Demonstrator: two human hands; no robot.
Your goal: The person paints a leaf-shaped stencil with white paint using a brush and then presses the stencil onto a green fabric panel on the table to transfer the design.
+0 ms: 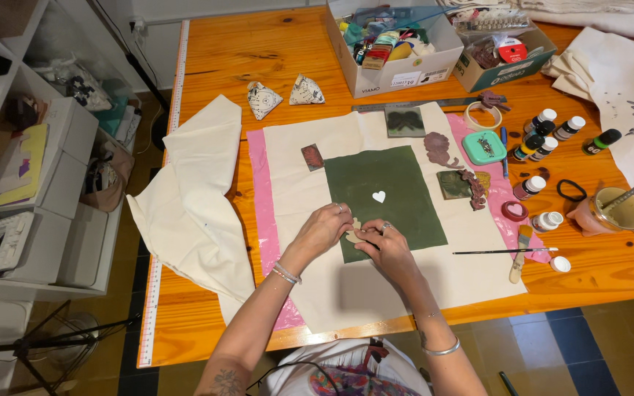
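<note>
Both hands pinch one small cutout (354, 233) | left hand (324, 229), right hand (387, 248) closed on it | at green patch (384, 198) lower edge | risk: you smudge it if paint is wet, or tear the cutout

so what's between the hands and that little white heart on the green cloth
Head view: only bare dark green cloth lies between the white heart and the left hand and right hand.

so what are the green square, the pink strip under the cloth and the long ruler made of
Green square: likely paint on cloth, matte and slightly uneven. Pink strip: looks like thin plastic sheet, smooth. Ruler: probably metal, grey with a dull sheen.
</note>
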